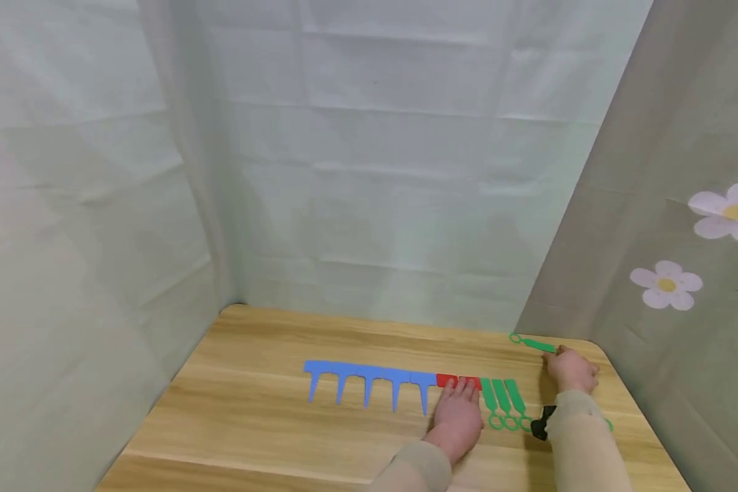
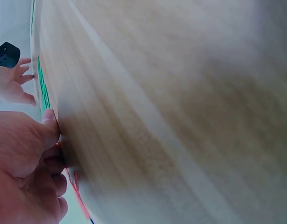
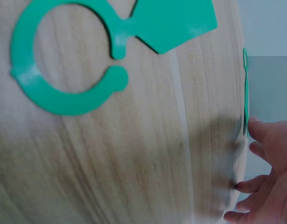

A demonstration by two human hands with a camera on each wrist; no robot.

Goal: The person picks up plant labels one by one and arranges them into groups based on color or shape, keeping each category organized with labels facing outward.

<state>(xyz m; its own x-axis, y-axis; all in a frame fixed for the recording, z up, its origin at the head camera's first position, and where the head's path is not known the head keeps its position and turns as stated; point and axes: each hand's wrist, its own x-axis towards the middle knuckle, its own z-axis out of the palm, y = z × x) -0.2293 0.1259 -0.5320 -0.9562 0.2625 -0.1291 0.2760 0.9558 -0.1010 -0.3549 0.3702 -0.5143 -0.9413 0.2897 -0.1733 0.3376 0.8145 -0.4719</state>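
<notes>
My left hand (image 1: 459, 415) rests on the table with straight fingers over red plant labels (image 1: 447, 380), covering part of them. In the left wrist view, the left hand (image 2: 27, 163) has its thumb beside the green tags (image 2: 44, 91). At the back right, my right hand (image 1: 572, 371) has its fingertips at the near end of a single green ring-ended tag (image 1: 538, 345). The right wrist view shows the right hand (image 3: 269, 172) with spread fingers, its thumb tip at that tag (image 3: 246, 93). Another green ring tag (image 3: 69, 103) lies close below the wrist camera.
A row of blue T-shaped plant labels (image 1: 369, 372) runs left from the red ones. Three green ring tags (image 1: 501, 395) lie side by side between the hands. My right forearm partly hides another green piece (image 1: 609, 425). Cloth walls (image 1: 375, 205) enclose the wooden table (image 1: 252, 424).
</notes>
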